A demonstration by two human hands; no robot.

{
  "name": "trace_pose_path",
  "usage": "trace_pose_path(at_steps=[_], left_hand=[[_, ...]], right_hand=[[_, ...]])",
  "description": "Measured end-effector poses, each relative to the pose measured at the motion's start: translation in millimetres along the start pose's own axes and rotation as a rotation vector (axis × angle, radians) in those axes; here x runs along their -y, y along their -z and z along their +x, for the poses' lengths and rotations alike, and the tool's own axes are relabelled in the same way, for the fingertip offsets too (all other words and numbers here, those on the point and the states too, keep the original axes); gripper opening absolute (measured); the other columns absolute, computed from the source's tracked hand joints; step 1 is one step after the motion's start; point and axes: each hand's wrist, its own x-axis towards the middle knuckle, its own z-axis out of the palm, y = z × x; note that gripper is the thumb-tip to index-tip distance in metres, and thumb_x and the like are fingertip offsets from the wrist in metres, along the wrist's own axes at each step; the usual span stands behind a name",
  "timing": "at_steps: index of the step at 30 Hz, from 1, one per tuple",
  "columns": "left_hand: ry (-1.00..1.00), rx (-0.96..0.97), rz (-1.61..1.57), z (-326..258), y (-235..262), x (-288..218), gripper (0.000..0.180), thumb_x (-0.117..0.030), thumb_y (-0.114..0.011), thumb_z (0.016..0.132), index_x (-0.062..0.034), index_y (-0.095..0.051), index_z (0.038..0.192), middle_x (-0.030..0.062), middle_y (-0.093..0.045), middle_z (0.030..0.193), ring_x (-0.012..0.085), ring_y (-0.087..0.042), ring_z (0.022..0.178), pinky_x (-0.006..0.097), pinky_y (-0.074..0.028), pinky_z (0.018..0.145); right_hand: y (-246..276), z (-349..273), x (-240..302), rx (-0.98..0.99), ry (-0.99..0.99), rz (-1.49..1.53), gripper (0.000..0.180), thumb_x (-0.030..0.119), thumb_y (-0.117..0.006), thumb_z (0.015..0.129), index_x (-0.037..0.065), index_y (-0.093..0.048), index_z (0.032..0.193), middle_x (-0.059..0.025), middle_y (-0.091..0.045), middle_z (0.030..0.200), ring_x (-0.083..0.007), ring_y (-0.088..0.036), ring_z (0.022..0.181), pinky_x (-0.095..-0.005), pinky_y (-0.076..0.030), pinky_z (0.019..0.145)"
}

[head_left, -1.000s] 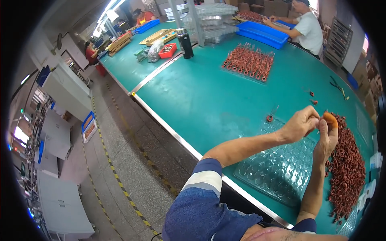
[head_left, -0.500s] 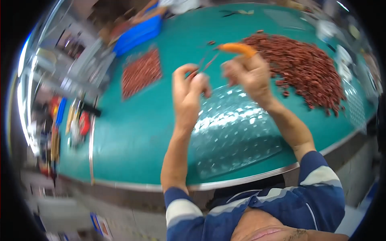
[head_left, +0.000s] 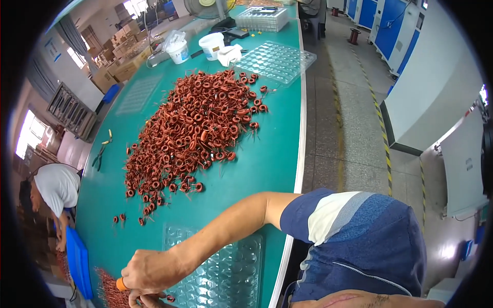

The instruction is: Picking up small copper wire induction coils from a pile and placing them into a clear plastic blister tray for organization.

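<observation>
My right hand (head_left: 154,270) comes across from the right, bent at the elbow, with an orange finger cover (head_left: 121,284) on one finger. Its fingers are curled, and what they pinch is hidden. Just below it, cut by the lower edge, my left hand (head_left: 146,300) shows only a few bent fingers. A red wire-wound ring coil (head_left: 169,298) is beside these fingers; whether they grip it I cannot make out. Under my right forearm lies a clear plastic tray (head_left: 226,277) with round pockets. A large pile of red coils (head_left: 197,123) with loose wire ends spreads beyond my hands.
Cutting pliers (head_left: 100,154) lie left of the pile. White tubs (head_left: 211,46), another clear tray (head_left: 275,61) and a fan (head_left: 208,6) stand farther back. A co-worker (head_left: 54,190) leans over a blue bin (head_left: 77,262) at the left, near packed red coils (head_left: 110,292).
The view has swung to the right, so the pile is now central and my hands sit at the lower left. My hands, apart before with thin wires between them, are now close together.
</observation>
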Motion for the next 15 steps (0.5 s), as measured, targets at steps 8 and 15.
trace_pose_path(at_steps=[8, 15], left_hand=[[-0.005, -0.021, 0.07, 5.9, 12.5, 19.0, 0.026, -0.024, -0.05, 0.097, -0.0002, -0.049, 0.107, 0.0099, -0.052, 0.073, 0.0156, -0.047, 0.06, 0.028, -0.038, 0.058], [-0.017, 0.046, -0.067, 3.5, 3.8, 12.5, 0.024, -0.024, -0.047, 0.098, -0.0013, -0.049, 0.106, 0.0096, -0.052, 0.073, 0.0151, -0.044, 0.059, 0.028, -0.037, 0.057]], right_hand=[[-25.7, 8.7, -14.0, 0.039, -0.051, 0.225, 0.024, 0.018, -0.066, 0.074, 0.0, -0.054, 0.064, -0.0178, -0.058, 0.056, -0.0354, -0.062, 0.057, -0.0417, -0.049, 0.051], [4.7, 8.2, -4.5, 0.088, -0.159, 0.488, 0.017, 0.012, -0.065, 0.076, -0.003, -0.061, 0.072, -0.0181, -0.063, 0.063, -0.0298, -0.066, 0.061, -0.0372, -0.052, 0.055]])
